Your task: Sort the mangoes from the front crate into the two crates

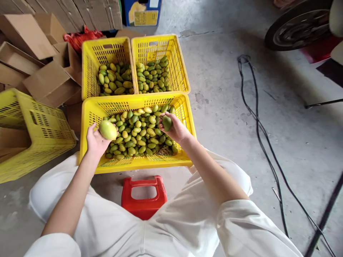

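Note:
On the palm side of my left hand (97, 140), over the left end of the front yellow crate (136, 166), rests a large pale yellow-green mango (107, 130), gripped by curled fingers. My right hand (177, 129) holds a smaller dark green mango (166, 123) above the crate's right part. Beneath both hands, a layer of green and yellowish mangoes (138, 130) covers much of the crate floor. A brownish patch (164, 150) lies among them near the front right corner; I cannot make out what it is.
Two more yellow crates, the back left (89, 71) and back right (179, 67), hold similar fruit. A tilted yellow crate (50, 125) and cardboard boxes (50, 82) crowd the left. A red stool (143, 205) is between my legs. Black cable (258, 121) and a wheel (300, 26) are right.

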The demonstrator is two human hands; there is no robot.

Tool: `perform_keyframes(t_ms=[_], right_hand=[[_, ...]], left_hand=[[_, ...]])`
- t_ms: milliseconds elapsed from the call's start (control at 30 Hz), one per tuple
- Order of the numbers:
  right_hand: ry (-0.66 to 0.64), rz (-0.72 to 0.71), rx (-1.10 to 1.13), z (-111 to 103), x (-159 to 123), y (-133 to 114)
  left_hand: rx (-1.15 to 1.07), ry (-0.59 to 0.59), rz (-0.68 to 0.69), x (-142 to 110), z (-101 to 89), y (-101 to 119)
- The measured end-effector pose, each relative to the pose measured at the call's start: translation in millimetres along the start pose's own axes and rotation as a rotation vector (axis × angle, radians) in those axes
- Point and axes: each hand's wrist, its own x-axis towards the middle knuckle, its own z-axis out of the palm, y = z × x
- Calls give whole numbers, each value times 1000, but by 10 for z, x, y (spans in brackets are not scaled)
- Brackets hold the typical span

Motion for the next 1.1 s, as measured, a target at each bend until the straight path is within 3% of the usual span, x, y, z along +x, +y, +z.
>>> perform_keyframes(t_ms=[133,333,533,700,967,1100], right_hand=[[-56,27,59,10,19,0],[-35,4,-36,28,-14,24],[-54,53,-25,14,-52,-47],[-100,-20,-20,39,-58,-81],[-201,13,7,102,-102,-90],[-192,33,18,74,-91,-71]], left_hand=[[-22,-23,-1,-19,15,-43],[50,-60,66,9,-37,-163],[-51,-146,41,-57,-5,-65],[-136,-200,16,-158,43,7],[-110,-138,-19,-132,57,19],[-135,-83,-43,-119,67,43]])
